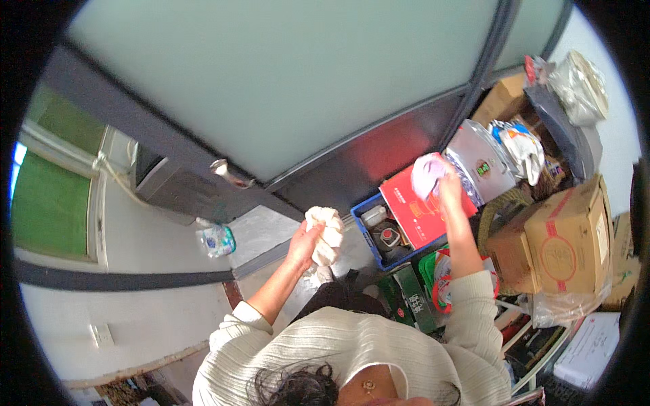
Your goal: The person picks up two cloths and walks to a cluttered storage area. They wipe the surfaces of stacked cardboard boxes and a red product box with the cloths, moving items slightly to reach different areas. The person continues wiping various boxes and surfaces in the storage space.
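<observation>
My left hand [303,247] grips a crumpled cream cloth [327,234] in front of my body, above the floor. My right arm reaches forward and to the right. At its end, my right hand [450,189] grips a pale pinkish-white cloth [425,175], blurred and bunched up, over a flat red box [414,210]. Part of the right fingers is hidden behind this cloth. Under the red box is a blue plastic crate [377,254], which also holds a clear container [374,216] and a dark item with a red top [389,237].
A frosted glass door [284,76] with a metal handle [231,173] stands ahead. To the right are a silver box [480,157], a plastic-wrapped roll [579,89] and a large cardboard carton [566,243]. Dark green boxes [406,299] lie near my legs. A wrapped pack [217,239] sits at left.
</observation>
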`<state>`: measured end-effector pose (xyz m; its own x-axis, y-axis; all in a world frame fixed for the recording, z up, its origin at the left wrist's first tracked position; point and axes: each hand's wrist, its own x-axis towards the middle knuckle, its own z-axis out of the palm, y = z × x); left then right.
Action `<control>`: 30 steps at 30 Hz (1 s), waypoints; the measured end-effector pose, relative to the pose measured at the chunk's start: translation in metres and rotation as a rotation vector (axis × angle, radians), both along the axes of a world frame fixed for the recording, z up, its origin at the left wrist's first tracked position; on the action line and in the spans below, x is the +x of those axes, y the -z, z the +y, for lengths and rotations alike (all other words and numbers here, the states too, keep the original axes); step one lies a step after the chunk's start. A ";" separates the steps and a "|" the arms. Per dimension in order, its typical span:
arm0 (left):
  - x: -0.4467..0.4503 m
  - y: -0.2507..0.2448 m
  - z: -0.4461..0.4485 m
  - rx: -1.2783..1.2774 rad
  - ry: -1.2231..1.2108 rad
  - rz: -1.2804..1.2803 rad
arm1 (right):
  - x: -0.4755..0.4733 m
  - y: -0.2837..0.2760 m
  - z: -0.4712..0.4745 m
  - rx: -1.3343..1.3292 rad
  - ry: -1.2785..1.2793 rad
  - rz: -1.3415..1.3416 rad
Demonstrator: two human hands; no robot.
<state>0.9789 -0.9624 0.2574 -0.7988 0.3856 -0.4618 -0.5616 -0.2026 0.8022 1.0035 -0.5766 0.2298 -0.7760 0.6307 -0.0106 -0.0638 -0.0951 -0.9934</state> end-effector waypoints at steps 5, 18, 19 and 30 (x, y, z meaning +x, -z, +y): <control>-0.024 -0.058 -0.063 -0.891 -0.139 1.063 | -0.103 -0.067 -0.017 -0.160 -0.007 0.320; -0.091 -0.119 -0.104 -0.608 -0.130 1.039 | -0.160 -0.032 -0.159 0.629 0.609 0.095; -0.093 -0.118 -0.108 -0.639 -0.138 1.094 | -0.155 -0.029 -0.166 0.642 0.579 0.120; -0.069 -0.115 -0.165 -0.922 -0.364 1.026 | -0.103 -0.006 -0.141 0.503 0.335 0.203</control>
